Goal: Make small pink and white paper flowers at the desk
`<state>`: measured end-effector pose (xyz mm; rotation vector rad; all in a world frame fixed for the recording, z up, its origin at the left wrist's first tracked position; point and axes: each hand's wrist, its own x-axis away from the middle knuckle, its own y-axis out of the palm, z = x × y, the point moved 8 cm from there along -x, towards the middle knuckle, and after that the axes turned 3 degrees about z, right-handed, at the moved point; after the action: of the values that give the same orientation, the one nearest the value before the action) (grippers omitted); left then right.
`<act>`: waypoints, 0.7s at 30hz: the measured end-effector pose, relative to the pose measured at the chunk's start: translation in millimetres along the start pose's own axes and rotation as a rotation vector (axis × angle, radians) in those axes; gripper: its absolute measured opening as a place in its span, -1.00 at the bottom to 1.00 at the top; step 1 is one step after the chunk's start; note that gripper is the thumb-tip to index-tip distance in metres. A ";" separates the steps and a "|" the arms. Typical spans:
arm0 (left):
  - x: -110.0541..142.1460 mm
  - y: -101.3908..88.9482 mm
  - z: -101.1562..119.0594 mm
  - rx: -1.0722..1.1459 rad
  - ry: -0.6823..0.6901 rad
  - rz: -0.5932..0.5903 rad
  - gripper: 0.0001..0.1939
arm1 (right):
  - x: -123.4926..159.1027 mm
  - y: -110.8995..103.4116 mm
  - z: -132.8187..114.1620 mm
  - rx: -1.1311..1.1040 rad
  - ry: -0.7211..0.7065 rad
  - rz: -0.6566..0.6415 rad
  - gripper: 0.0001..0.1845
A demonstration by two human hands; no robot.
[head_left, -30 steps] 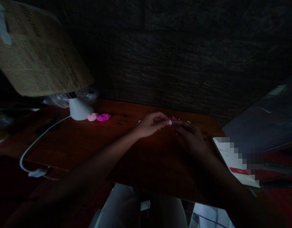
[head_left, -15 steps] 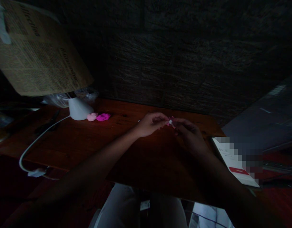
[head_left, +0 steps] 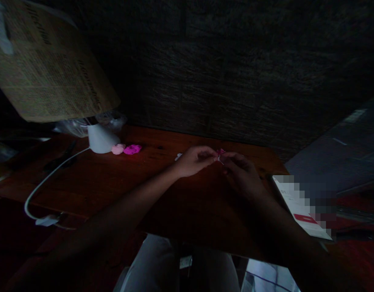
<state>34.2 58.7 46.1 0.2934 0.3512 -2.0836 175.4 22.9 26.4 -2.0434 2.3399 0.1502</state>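
Over the right part of the wooden table (head_left: 202, 207), my left hand (head_left: 197, 161) and my right hand (head_left: 243, 172) meet fingertip to fingertip. Both are closed in a pinch on a small white piece (head_left: 219, 158), too small and dim to name. Just behind the fingertips shows a cluster of small pink bits (head_left: 221, 151), partly hidden by my hands. A small white bit (head_left: 178, 156) lies to the left of my left wrist. Farther left, a pale pink lump (head_left: 118, 149) and a magenta lump (head_left: 132, 149) rest side by side.
A lamp with a white base (head_left: 100, 140) and a newsprint-patterned shade (head_left: 55, 69) stands at left, its white cord (head_left: 40, 184) running over the front edge. Dark scissors (head_left: 60, 158) lie near it. A white-screened device (head_left: 299, 207) is at right. A brick-patterned wall (head_left: 205, 73) rises behind.
The white piece between my fingertips has turned and now looks thinner. My hands have shifted only slightly, showing more of the white bit by my left wrist.
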 end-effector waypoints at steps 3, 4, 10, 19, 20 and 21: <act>0.2 0.0 -0.1 0.009 -0.009 0.012 -0.70 | -0.4 -0.4 -1.8 0.020 -0.016 0.017 -0.70; 0.2 0.3 0.0 0.010 -0.008 0.014 -0.70 | -0.5 -0.3 -2.1 0.022 -0.020 0.015 -0.71; 0.1 0.5 -2.0 -0.001 -0.017 0.045 -0.78 | 0.1 -0.2 -2.0 0.017 -0.042 0.001 -0.76; 0.1 0.3 1.0 -0.023 0.016 0.051 -0.83 | 0.8 0.3 -3.8 0.029 -0.065 -0.003 -0.79; 0.3 0.5 1.8 -0.035 0.021 0.050 -0.83 | 0.7 0.3 -3.2 0.028 -0.061 -0.003 -0.79; 0.5 0.6 2.7 -0.047 0.028 0.051 -0.84 | 0.5 0.4 -2.5 0.027 -0.057 -0.004 -0.79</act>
<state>34.3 57.0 48.3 0.3010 0.4050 -2.0196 175.0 22.3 28.8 -2.0041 2.2919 0.1733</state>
